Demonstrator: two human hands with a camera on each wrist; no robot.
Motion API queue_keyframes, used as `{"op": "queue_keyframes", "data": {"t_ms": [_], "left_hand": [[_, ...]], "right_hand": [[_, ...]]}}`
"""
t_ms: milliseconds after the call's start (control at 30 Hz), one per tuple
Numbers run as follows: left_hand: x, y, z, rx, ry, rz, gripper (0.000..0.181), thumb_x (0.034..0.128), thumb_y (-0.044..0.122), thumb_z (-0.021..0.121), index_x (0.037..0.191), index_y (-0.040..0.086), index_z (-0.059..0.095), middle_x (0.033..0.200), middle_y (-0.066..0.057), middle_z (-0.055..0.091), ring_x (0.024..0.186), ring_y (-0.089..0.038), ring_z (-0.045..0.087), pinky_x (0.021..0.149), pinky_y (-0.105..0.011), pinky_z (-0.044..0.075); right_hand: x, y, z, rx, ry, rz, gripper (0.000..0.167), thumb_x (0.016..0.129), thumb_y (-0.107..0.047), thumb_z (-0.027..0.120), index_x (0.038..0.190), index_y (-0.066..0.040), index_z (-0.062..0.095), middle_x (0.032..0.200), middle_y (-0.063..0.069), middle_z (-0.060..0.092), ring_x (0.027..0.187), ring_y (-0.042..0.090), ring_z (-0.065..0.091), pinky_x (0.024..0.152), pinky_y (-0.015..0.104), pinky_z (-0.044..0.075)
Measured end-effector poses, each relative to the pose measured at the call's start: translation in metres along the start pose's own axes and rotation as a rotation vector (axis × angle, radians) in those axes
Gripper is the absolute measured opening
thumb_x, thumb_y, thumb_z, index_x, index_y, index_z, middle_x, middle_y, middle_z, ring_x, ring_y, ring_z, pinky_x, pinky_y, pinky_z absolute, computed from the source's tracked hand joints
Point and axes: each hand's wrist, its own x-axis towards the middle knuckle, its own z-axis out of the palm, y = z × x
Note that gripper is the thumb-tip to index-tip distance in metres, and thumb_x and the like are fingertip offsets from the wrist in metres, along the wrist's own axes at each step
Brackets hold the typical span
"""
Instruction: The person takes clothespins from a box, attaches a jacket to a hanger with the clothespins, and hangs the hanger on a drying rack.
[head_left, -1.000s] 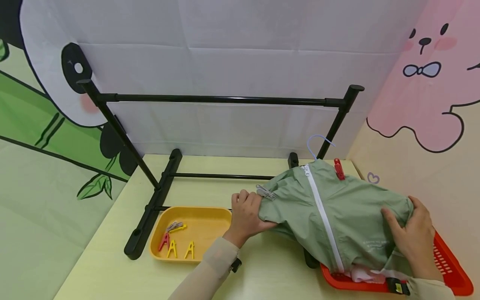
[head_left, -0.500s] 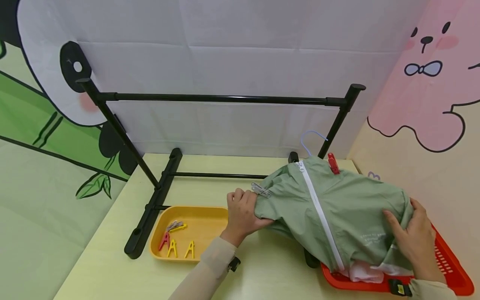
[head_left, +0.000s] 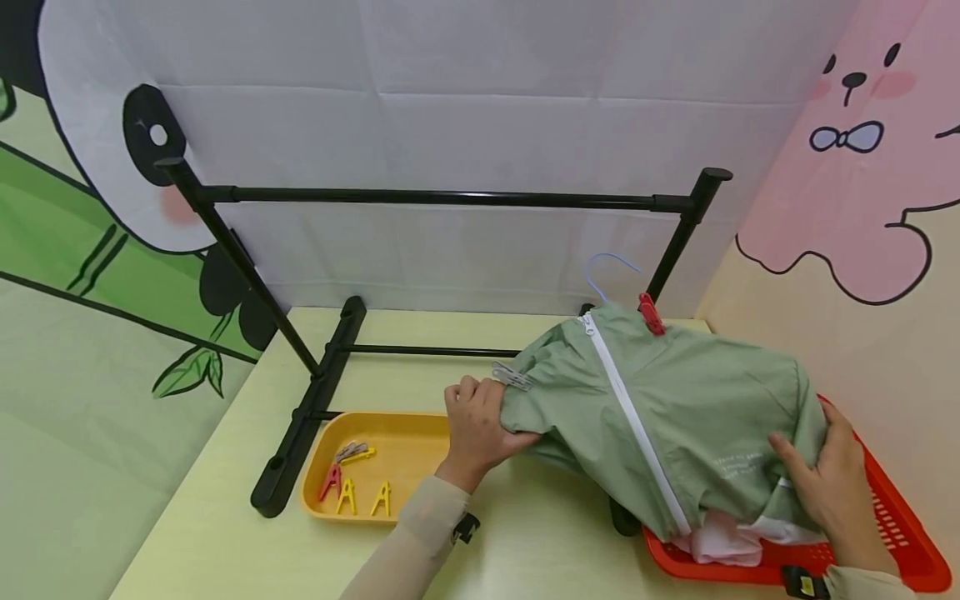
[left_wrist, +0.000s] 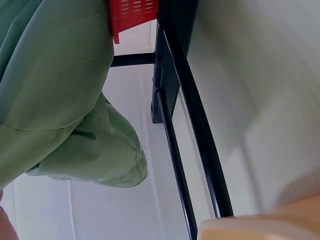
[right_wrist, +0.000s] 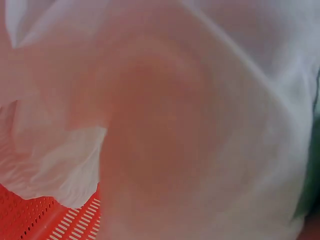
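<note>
Since, seen from my head, the left hand [head_left: 480,429] and right hand [head_left: 836,492] grip the green zip-front fabric jacket [head_left: 693,408] between them, I'd pull evenly. By my left wrist, its hanging fold [left_wrist: 102,150] should clear the black tubular rack [left_wrist: 197,125]. By my right wrist, thin white cloth [right_wrist: 250,150] veils the grip above the red slotted plastic basket [right_wrist: 37,225].

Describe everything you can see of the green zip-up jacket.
The pale green, thin-looking fabric jacket is creased and slanted, with a white zip down its front and small, unreadable white lettering. A light blue hanger hook rises from its neck; a red clothespin and a grey clothespin clip its upper edge. The left hand and right hand grip opposite sides. Its lower end is above the red perforated basket; contact is unclear.
</note>
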Motion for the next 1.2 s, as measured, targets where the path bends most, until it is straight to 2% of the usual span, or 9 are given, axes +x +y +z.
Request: {"op": "queue_keyframes", "data": {"t_ms": [200,367,633,900,1033,1200], "left_hand": [[0.001,-0.004,-0.002,0.004,0.03,-0.03,0.081,0.0844,0.083,0.038,0.083,0.004,0.056,0.075,-0.007,0.058,0.069,-0.026,0.044,0.065,-0.043,0.029],[0.001,-0.005,-0.004,0.007,0.027,-0.064,0.084,0.087,0.083,0.03,0.083,0.003,0.056,0.075,-0.008,0.058,0.069,-0.027,0.044,0.065,-0.044,0.028],[-0.003,-0.006,-0.005,-0.004,-0.001,-0.112,0.085,0.0867,0.083,0.03,0.084,0.003,0.056,0.078,-0.009,0.06,0.07,-0.027,0.044,0.066,-0.045,0.029],[-0.004,-0.008,-0.006,-0.009,0.013,-0.133,0.083,0.0858,0.083,0.034,0.083,0.003,0.056,0.078,-0.01,0.06,0.069,-0.027,0.043,0.065,-0.045,0.028],[-0.005,-0.009,-0.005,-0.005,0.012,-0.157,0.08,0.0843,0.081,0.04,0.083,0.003,0.056,0.076,-0.009,0.058,0.069,-0.027,0.042,0.064,-0.044,0.028],[-0.006,-0.01,-0.008,-0.017,-0.024,-0.197,0.08,0.0837,0.081,0.042,0.086,0.003,0.058,0.078,-0.009,0.058,0.071,-0.027,0.042,0.064,-0.044,0.027]], "right_hand": [[0.0,0.001,0.001,0.017,0.011,-0.051,0.076,0.093,-0.026,0.061,0.148,0.009,0.023,0.131,0.042,0.036,0.117,0.061,0.034,0.098,0.074,0.023],[0.001,0.002,0.001,0.027,-0.073,-0.075,0.084,0.093,-0.027,0.063,0.151,0.01,0.016,0.136,0.043,0.029,0.119,0.06,0.029,0.101,0.074,0.019],[0.004,0.001,0.0,0.014,-0.188,-0.104,0.101,0.088,-0.027,0.071,0.155,0.006,0.004,0.141,0.046,0.022,0.122,0.063,0.025,0.101,0.076,0.016],[0.0,-0.004,0.0,-0.041,-0.246,-0.119,0.119,0.079,-0.03,0.081,0.157,0.001,-0.004,0.137,0.046,0.022,0.119,0.061,0.024,0.089,0.078,0.026],[-0.002,-0.01,0.001,-0.054,-0.278,-0.124,0.124,0.077,-0.033,0.083,0.157,-0.003,-0.007,0.141,0.044,0.019,0.122,0.061,0.023,0.09,0.079,0.024],[-0.003,-0.019,0.002,-0.074,-0.319,-0.132,0.129,0.075,-0.035,0.084,0.158,-0.008,-0.011,0.145,0.042,0.016,0.123,0.06,0.022,0.086,0.079,0.027]]}}
